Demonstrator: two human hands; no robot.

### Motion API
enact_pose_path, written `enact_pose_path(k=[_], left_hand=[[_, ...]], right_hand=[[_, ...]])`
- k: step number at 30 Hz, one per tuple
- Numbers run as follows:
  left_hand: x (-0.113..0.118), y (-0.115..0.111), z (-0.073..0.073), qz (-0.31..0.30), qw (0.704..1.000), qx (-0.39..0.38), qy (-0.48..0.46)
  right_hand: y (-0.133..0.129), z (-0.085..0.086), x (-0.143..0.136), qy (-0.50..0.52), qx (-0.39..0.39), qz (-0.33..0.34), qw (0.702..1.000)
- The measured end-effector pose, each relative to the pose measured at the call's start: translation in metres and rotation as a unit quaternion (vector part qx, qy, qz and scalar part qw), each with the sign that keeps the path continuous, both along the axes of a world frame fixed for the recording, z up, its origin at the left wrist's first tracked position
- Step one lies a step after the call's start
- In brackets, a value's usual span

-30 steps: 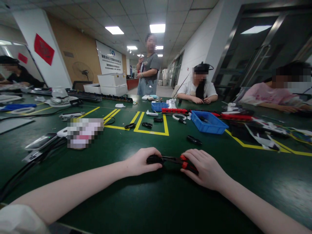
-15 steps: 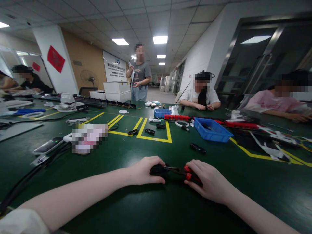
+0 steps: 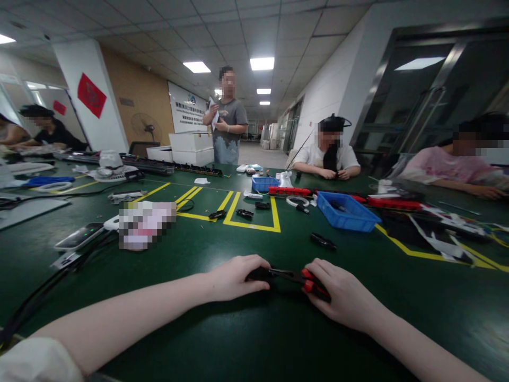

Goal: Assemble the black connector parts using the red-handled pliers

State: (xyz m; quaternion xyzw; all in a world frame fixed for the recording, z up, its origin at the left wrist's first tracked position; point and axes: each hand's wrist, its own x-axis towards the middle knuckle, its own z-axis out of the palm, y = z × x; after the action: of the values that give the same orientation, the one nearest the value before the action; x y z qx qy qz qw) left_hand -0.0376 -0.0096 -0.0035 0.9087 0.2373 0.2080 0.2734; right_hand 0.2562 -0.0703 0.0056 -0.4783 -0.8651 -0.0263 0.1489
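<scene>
My left hand [image 3: 243, 277] is closed around a small black part [image 3: 259, 274], mostly covered by the fingers, so its exact kind is unclear. Red-and-black handled needle-nose pliers [image 3: 308, 280] are gripped in my right hand [image 3: 340, 292]. Their slim jaws point left and meet the black part at its right side. Both hands are low over the green table. Beyond my right hand lies a similar-looking black piece [image 3: 323, 242]. Farther off, a few more black pieces [image 3: 244, 214] lie in and beside a yellow-taped box.
A blue bin [image 3: 348, 213] stands at the right, with a smaller blue bin [image 3: 263, 184] behind. Red strips [image 3: 393, 204] run along the right. At left are a phone-like device [image 3: 79, 237] and black cables [image 3: 59, 281]. Two people sit across the table at right; another person stands beyond.
The pliers and the black part have tilted slightly in my hands, and less of the black part shows. The standing person's hands have shifted on the papers.
</scene>
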Motion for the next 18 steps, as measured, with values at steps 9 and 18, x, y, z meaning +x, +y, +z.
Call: enact_pose_path(k=[9,18], left_hand=[[-0.0014,-0.0014,0.0035,0.002,1.000,-0.012,0.025],[-0.0032,-0.0009,0.0001,-0.005,1.000,-0.005,0.012]], right_hand=[[0.0010,0.0018,-0.0024,0.000,-0.023,-0.009,1.000],[0.0022,-0.0004,-0.0027,-0.017,-0.023,-0.012,1.000]])
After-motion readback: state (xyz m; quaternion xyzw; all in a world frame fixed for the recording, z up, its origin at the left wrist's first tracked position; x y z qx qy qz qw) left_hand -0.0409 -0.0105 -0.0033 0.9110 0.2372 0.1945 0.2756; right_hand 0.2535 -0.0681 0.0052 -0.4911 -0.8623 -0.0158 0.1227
